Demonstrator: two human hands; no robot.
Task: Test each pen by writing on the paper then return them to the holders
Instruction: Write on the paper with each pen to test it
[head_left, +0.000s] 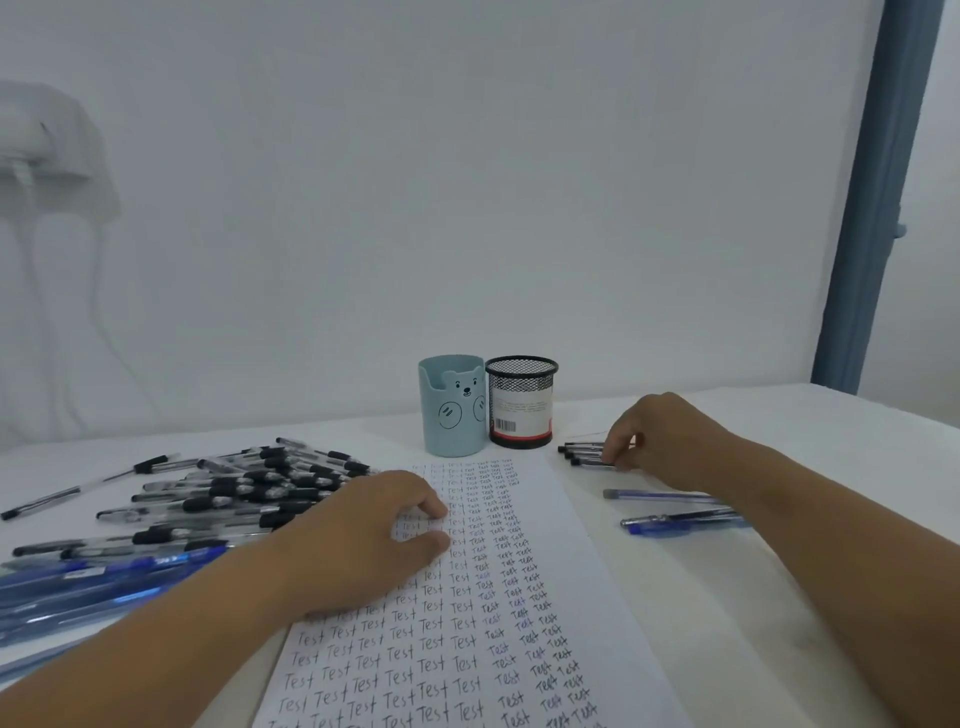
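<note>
Black-capped pens (583, 453) are lying in a small bundle on the counter (779, 415) right of the paper (561, 571), and the right hand (660, 441) is pinching their near ends between its fingers (613, 451). Left hand (363, 530) is resting on the paper's left edge, fingers loosely curled and gripping nothing, beside a large heap of pens (234, 493). Behind the paper, the blue bear holder (452, 405) and the black mesh holder (521, 402) are standing side by side, touching, while blue pens (675, 512) are lying under the right forearm.

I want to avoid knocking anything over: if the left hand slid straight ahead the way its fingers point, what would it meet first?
Probably only more paper: the left hand points right and slightly away across the sheet. Further on lie the blue pens, though depth is unclear.
</note>
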